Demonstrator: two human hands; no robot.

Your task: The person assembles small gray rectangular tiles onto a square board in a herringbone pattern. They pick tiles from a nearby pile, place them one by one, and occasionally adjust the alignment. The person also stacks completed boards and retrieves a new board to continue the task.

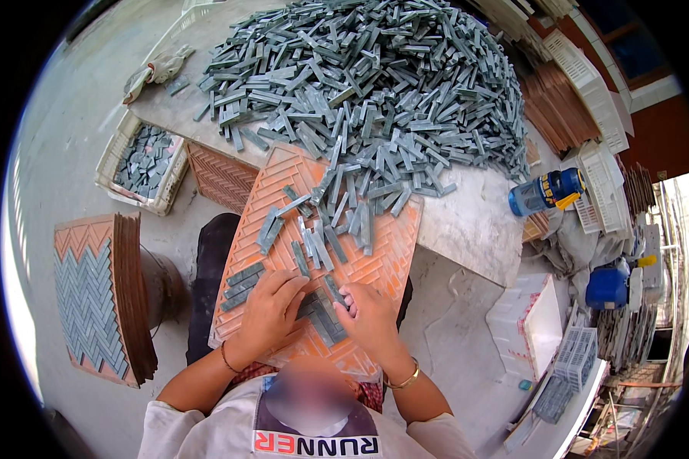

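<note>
An orange mould board [394, 256] with herringbone grooves leans from the table edge toward my lap. Near its lower middle, my right hand [369, 320] pinches a narrow grey-green stone strip [332, 288] between thumb and fingers. My left hand [272, 307] is closed beside it, fingertips together; whatever they hold is hidden. Between the hands, several dark strips [325, 325] lie fitted in the grooves. More strips [241, 287] sit side by side left of my left hand. Loose strips [314, 245] are scattered over the upper half of the board.
A large heap of stone strips [367, 84] covers the white table [475, 222]. A blue bottle [540, 193] lies at its right edge. To the left stand a stack of boards [92, 306] topped with herringbone tiles, and a white crate [119, 191] of stone pieces. Gloves [159, 70] rest at the table's left corner.
</note>
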